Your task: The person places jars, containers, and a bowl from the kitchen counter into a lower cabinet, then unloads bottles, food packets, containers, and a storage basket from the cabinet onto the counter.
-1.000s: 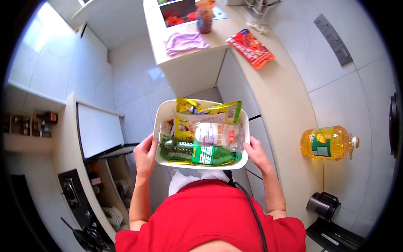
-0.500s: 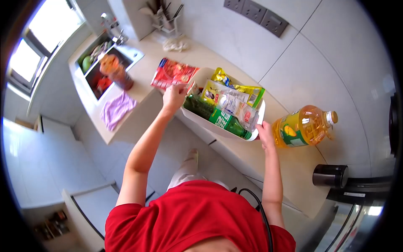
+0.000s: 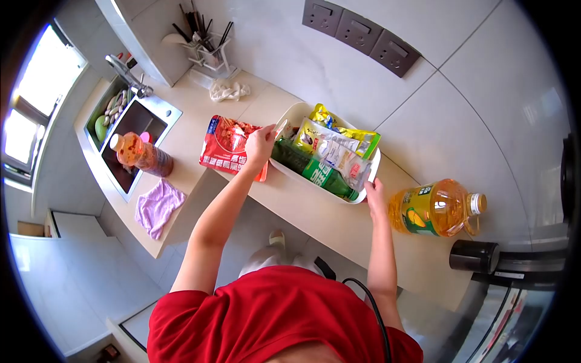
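Note:
A white plastic bin (image 3: 376, 162) sits on the counter in front of me. My left hand (image 3: 260, 144) is closed at its left end, over the edge of a red food pouch (image 3: 229, 143). My right hand (image 3: 376, 198) is closed on the bin's right end. In the bin, a green bottle (image 3: 315, 172) lies along the near side. Behind it are a clear-and-white packet (image 3: 344, 156), a yellow-and-white packet (image 3: 315, 134) and yellow packets (image 3: 324, 115). The fingertips of both hands are partly hidden.
A large bottle of yellow oil (image 3: 437, 209) stands right of the bin, near a black cylinder (image 3: 474, 256). Leftward are a sink (image 3: 172, 121), a bottle with reddish contents (image 3: 145, 155), a purple cloth (image 3: 158, 207), a whitish bundle (image 3: 229, 91) and a utensil holder (image 3: 213, 59).
The view has shifted, and the red pouch shows more fully to the left of the bin. Both hands stay at the bin's ends.

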Motion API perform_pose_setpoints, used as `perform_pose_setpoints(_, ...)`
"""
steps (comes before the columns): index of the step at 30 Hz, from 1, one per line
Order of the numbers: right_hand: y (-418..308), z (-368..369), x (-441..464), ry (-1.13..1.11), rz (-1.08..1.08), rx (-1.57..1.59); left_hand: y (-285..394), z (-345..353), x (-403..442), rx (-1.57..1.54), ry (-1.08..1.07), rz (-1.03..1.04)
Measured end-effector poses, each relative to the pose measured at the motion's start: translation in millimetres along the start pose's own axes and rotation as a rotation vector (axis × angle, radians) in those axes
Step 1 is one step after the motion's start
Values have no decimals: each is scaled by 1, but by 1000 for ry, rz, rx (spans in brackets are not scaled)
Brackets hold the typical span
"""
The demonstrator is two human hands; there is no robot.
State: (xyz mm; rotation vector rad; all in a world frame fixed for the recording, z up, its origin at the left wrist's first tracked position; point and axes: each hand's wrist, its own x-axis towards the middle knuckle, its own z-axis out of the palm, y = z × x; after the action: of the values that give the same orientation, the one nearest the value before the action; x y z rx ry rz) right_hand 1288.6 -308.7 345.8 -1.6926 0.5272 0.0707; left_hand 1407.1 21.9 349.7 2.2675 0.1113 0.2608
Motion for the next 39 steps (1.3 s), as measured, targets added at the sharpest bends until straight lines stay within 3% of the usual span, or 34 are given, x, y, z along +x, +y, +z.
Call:
perform_pose_setpoints(5,-5,-2,-17,8,113,59,0,3,-13,-117,-21,-42)
perform_pose_setpoints(7,5,-6,-23,-37,158,106,1,2,-40,-329,145,35)
perform_pose_setpoints(9,34,-10,-14,96,-94,-30,-24,1,-75,-494,136,-80)
perform_pose_setpoints(11,19,-11,-32,94,-164,-19,-7,-26,-124,-938,53,-439)
perform_pose_setpoints(12,38,-15,-24,135,-291,-35,-2,-36,-151,-1149,77,-517)
perform_pose_setpoints(14,24,-25,-39,154,-688,-300,-11,-34,-202,-1365,102,-571)
perform_pose_setpoints(16,0,-34,-64,115,-895,-178,1,-21,-245,-1509,190,-634)
perform_pose_setpoints(18,-36,-46,-106,-191,-718,68,17,-1,-274,-1566,231,-698)
perform_pose_setpoints(19,-31,-50,-88,-382,-622,205,20,9,-286,-1666,257,-634)
perform_pose_setpoints(20,-31,-59,-94,-512,-417,465,37,12,-293,-1759,268,-694)
perform_pose_setpoints(23,-31,-40,-128,-754,15,711,45,8,-330,-1910,347,-655)
perform_pose_setpoints(24,-28,-30,-137,-805,28,700,42,0,-346,-1908,405,-633)
perform_pose_setpoints(26,-19,-10,-156,-914,313,724,37,-18,-380,-1947,533,-604)
perform_pose_setpoints(30,13,36,-200,-1073,480,691,2,-60,-469,-2025,818,-437)
perform_pose_setpoints(35,64,102,-307,-1298,628,584,-51,-105,-635,-2123,1165,-72)
perform_pose_setpoints(39,120,141,-422,-1478,815,463,-61,-133,-788,-1959,1498,27)
